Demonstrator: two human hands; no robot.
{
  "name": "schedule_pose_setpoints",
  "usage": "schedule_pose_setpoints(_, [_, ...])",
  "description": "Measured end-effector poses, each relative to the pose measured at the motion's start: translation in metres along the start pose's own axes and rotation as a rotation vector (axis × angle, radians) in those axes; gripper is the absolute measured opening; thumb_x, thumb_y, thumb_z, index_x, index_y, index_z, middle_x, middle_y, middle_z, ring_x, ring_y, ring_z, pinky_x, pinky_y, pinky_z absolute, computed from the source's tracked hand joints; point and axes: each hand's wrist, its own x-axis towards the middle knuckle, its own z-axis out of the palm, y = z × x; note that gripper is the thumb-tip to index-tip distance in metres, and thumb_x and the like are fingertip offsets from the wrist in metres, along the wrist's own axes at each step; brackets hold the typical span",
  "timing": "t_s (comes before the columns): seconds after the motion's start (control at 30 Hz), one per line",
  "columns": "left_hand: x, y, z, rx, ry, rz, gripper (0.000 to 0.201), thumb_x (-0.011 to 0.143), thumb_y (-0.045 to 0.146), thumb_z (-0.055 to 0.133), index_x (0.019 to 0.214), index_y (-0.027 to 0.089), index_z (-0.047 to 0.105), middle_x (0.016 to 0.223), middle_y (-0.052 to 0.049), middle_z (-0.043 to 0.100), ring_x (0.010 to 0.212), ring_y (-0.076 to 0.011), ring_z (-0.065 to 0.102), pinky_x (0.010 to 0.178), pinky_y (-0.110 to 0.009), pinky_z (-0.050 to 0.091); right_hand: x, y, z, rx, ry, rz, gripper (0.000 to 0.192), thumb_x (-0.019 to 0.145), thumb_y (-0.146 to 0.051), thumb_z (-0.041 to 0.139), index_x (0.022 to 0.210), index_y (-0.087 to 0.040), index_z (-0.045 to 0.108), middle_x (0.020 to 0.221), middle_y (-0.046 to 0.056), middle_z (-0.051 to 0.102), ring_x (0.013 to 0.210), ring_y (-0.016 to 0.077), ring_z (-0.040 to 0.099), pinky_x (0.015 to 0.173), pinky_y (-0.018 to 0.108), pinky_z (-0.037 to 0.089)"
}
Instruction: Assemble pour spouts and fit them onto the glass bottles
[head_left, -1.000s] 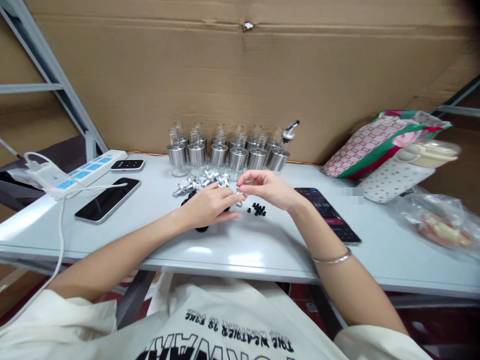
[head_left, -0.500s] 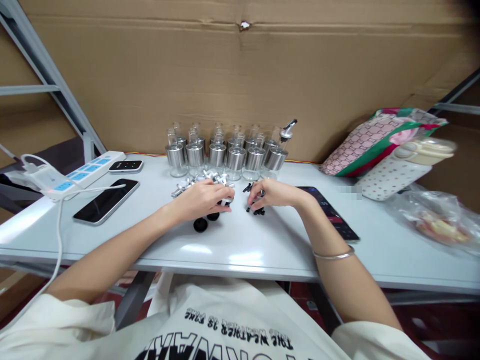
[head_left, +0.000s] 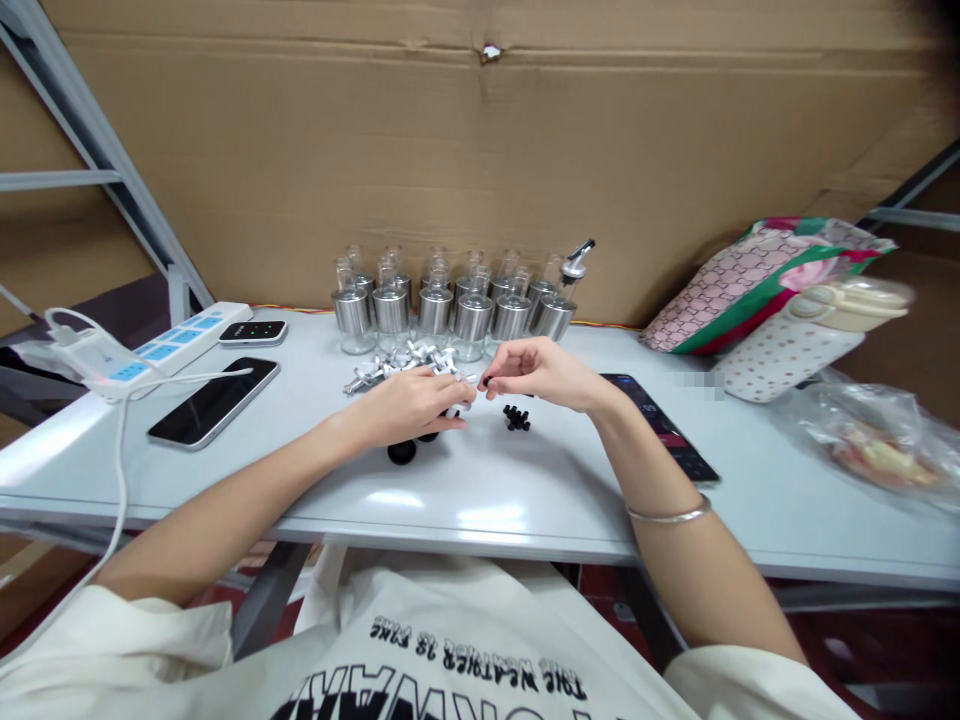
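Black small plug (head_left: pixel 486 381) being pinched in right hand (head_left: pixel 541 373), tip-to-tip with silver spout (head_left: pixel 463 380) being clamped in left hand (head_left: pixel 411 405) above bench (head_left: pixel 525 480).

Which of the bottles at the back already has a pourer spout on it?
The bottle at the right end of the group: a metal spout with a black tip sticks up from its neck. The other bottles show bare glass necks.

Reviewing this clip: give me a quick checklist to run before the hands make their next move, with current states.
1. Left hand holds a small silver pourer spout: ok.
2. Right hand pinches a tiny black piece: ok.
3. The two parts are aligned: cannot tell, too small.
4. Spare black pieces lie within reach on the table: ok.
5. Silver-sleeved glass bottles stand upright: ok.
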Motion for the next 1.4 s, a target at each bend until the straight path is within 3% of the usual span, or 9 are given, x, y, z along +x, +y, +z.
schedule_pose_setpoints(0.13, [0.000,0.000,0.001,0.001,-0.014,-0.010,0.022,0.100,0.035,0.038,0.098,0.016,0.047,0.087,-0.003,0.066,0.063,-0.0114,0.057,0.063,-0.026,0.044,-0.001,-0.004,-0.001,0.032,0.063,-0.042,0.021,0.068,-0.032,0.077,0.081,-0.016,0.072,0.066,0.002,0.069,0.063,0.0135,0.061,0.061,0.027,0.046])
schedule_pose_setpoints(0.37, [0.001,0.005,0.003,-0.004,-0.017,0.004,0.022,0.101,0.035,0.035,0.098,0.015,0.045,0.084,-0.003,0.064,0.062,-0.0104,0.056,0.062,-0.025,0.044,0.001,0.002,0.004,0.214,-0.050,-0.048,0.021,0.072,-0.033,0.076,0.079,-0.016,0.068,0.066,0.001,0.068,0.058,0.0105,0.059,0.058,0.025,0.045])
schedule_pose_setpoints(0.57, [0.002,0.007,0.004,0.086,-0.035,0.017,0.022,0.101,0.030,0.028,0.099,0.015,0.043,0.080,-0.004,0.059,0.061,-0.0122,0.054,0.060,-0.025,0.044,0.003,0.002,0.011,0.298,-0.066,-0.031,0.026,0.071,-0.036,0.077,0.073,-0.015,0.063,0.061,-0.001,0.064,0.054,0.0080,0.053,0.055,0.023,0.042])
schedule_pose_setpoints(0.83, [0.000,0.008,0.005,0.038,-0.078,-0.052,0.018,0.099,0.032,0.036,0.103,0.016,0.043,0.086,-0.006,0.061,0.072,-0.0147,0.060,0.067,-0.027,0.049,0.002,0.003,0.015,0.386,-0.146,0.056,0.043,0.075,-0.048,0.072,0.103,-0.016,0.067,0.072,0.000,0.060,0.066,0.0103,0.052,0.065,0.026,0.043])
schedule_pose_setpoints(1.1, [0.000,0.008,0.005,0.003,-0.074,-0.046,0.025,0.100,0.036,0.032,0.108,0.014,0.043,0.089,-0.007,0.062,0.071,-0.0148,0.060,0.068,-0.028,0.050,0.006,0.006,0.022,0.472,-0.160,0.000,0.035,0.075,-0.048,0.073,0.087,-0.017,0.064,0.064,-0.003,0.054,0.061,0.0095,0.048,0.062,0.024,0.041])
schedule_pose_setpoints(1.4, [0.000,0.008,0.004,0.016,-0.134,-0.087,0.023,0.100,0.033,0.036,0.112,0.015,0.044,0.087,-0.006,0.061,0.068,-0.0140,0.060,0.066,-0.027,0.050,0.006,0.002,0.025,0.531,-0.132,0.000,0.032,0.074,-0.043,0.075,0.084,-0.016,0.061,0.064,-0.003,0.052,0.059,0.0090,0.047,0.060,0.024,0.042])
